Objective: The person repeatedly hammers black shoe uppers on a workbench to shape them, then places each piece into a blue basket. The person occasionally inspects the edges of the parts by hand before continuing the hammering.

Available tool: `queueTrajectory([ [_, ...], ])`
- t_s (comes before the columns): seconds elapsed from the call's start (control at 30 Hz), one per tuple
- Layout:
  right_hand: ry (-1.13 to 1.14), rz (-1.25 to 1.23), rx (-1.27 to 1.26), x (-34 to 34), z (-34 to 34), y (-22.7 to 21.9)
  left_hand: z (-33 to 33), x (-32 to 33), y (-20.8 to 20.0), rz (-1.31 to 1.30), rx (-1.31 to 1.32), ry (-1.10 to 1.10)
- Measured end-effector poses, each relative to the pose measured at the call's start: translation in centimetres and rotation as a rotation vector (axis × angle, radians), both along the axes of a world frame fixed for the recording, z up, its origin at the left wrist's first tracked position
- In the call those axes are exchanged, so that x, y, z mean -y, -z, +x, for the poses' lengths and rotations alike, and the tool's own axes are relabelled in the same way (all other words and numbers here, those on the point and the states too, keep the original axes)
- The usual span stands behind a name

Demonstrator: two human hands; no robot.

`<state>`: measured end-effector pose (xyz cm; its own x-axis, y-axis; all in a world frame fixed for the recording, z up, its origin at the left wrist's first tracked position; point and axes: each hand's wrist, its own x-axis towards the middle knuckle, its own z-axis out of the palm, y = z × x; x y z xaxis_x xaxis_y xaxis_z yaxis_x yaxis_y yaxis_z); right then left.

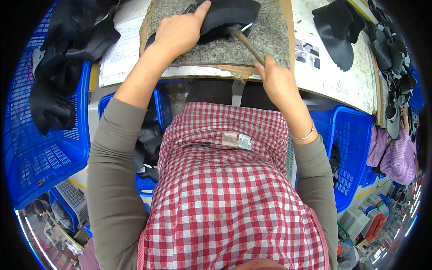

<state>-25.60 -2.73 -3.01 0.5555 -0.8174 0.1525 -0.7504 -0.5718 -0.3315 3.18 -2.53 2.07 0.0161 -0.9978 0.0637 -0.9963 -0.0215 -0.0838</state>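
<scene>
"What was biggest there?"

"The white table [348,85], then the blue basket [67,153] at the person's left, with other black pieces [51,108] draped over it."

"Next down?"

"The speckled slab [275,42] on the table. The black piece [231,14] lay on it, toward the far side."

"How did that piece look to handle?"

"Light and bendy, I judged, like thin leather; smooth enough to slide, hardly fragile. The left end seemed the place to hold it, pressed flat, clear of the hammer [250,48]."

"Where was the hammer?"

"Its head was at the piece's near edge, its handle slanting back to the right hand [279,83], whose fingers were wrapped tight around the end."

"And the left hand [179,33]?"

"Over the piece's left end, one finger stretched forward. The others were partly hidden; I couldn't tell whether they pinched or just pressed."
</scene>
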Motion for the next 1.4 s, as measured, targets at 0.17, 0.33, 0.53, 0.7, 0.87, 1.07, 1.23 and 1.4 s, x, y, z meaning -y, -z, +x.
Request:
queueTrajectory([
  [0.17, -0.099, 0.009, 0.042, 1.9, -0.4, -3.2, 4.3, 2.0, 1.7, -0.024, -0.623, 0.072],
  [0.33, 0.066, 0.0, 0.15, 2.3, 1.5, -6.5, 5.5, 2.8, 3.3, -0.024, -0.762, 0.039],
  [0.53, -0.032, 0.005, -0.074, 4.4, 2.8, -5.8, 5.3, 2.5, 3.5, 0.081, -0.845, 0.065],
  [0.7, -0.073, 0.073, -0.092, 4.1, 1.8, -4.7, 5.6, 2.8, 3.6, 0.116, -0.857, 0.056],
  [0.87, 0.065, 0.073, -0.029, 2.9, 2.9, -7.0, 5.5, 2.8, 4.1, 0.092, -0.888, 0.13],
  [1.07, -0.136, 0.01, -0.077, 3.6, 4.3, -5.8, 5.8, 3.0, 4.0, 0.071, -0.868, 0.112],
  [1.23, -0.056, 0.106, 0.131, 2.5, 3.3, -4.2, 5.7, 2.9, 5.0, 0.055, -0.924, 0.102],
  [1.4, -0.193, 0.031, -0.041, 2.0, 3.4, -3.8, 4.6, 2.9, 1.0, 0.033, -0.704, 0.18],
])
